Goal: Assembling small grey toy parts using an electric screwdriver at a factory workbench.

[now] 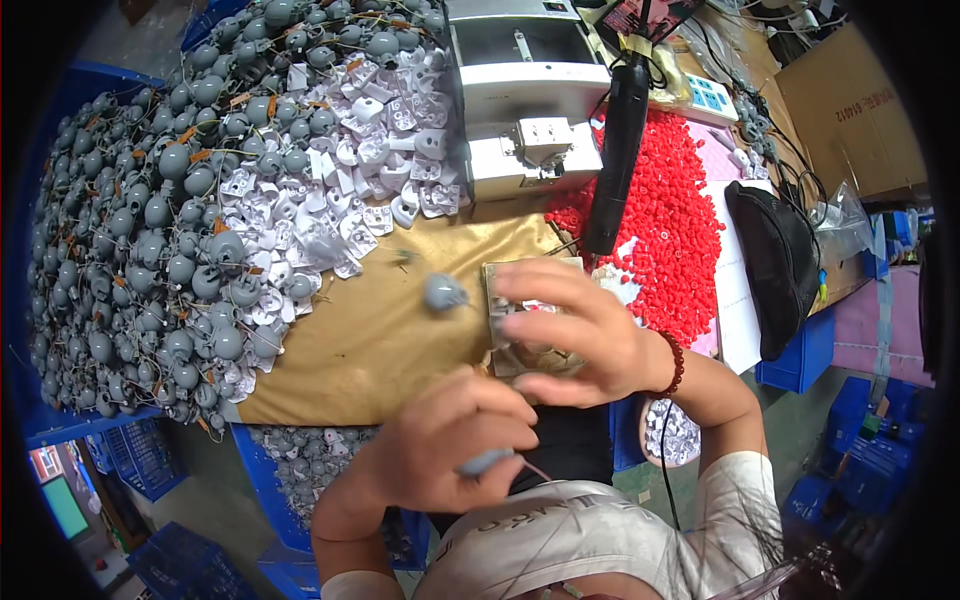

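My left hand is curled closed near my body. A grey rounded part with a thin wire trailing from it shows under its fingers. My right hand, with a red bead bracelet on the wrist, reaches over a small metal fixture. Its fingers are apart, and a bit of red and white shows on the fixture between them. Left of that fixture, over the gold cloth, is another grey ball-shaped part, blurred.
Grey ball parts with wires are heaped at left beside white plastic pieces. A metal machine stands at the back. Right of a black upright tool lie small red pieces and a black pouch.
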